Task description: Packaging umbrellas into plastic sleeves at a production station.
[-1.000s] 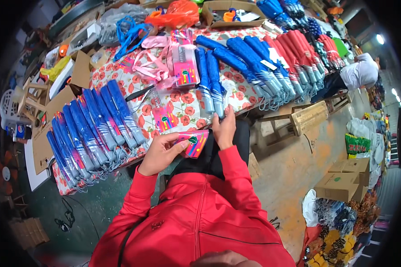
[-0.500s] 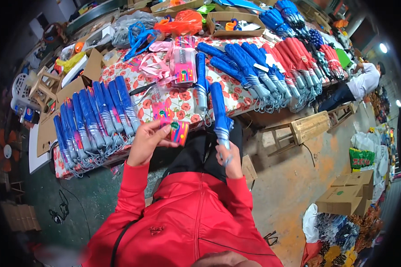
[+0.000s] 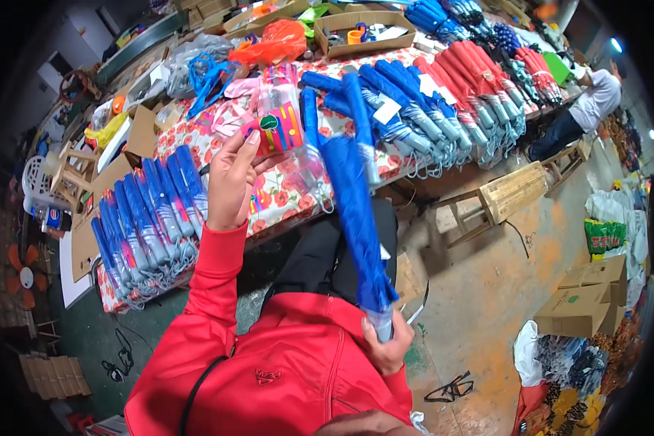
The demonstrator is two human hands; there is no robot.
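Between the fingers and thumb of my left hand (image 3: 232, 171) is a pink printed plastic sleeve (image 3: 280, 129) with coloured stripes, held up over the table's near edge. My right hand (image 3: 391, 343) is closed around the grey handle of a folded blue umbrella (image 3: 357, 225). The umbrella slants up and to the left in front of my legs. Its top end is close to the sleeve, to its right and a little lower; whether they touch I cannot tell. More pink-and-clear sleeves (image 3: 277, 80) lie stacked behind the held one.
A flowered cloth covers the table (image 3: 265, 225). At the left stands a row of sleeved blue umbrellas (image 3: 149, 211); blue umbrellas (image 3: 410, 98) and red umbrellas (image 3: 472, 87) lie at the right. Beyond are a cardboard tray (image 3: 334, 45), a wooden bench (image 3: 514, 192) and a person (image 3: 588, 102).
My left hand has lifted the sleeve up and away from me. My right hand has drawn back toward my body and right, with the umbrella now tilted left and nearer the camera.
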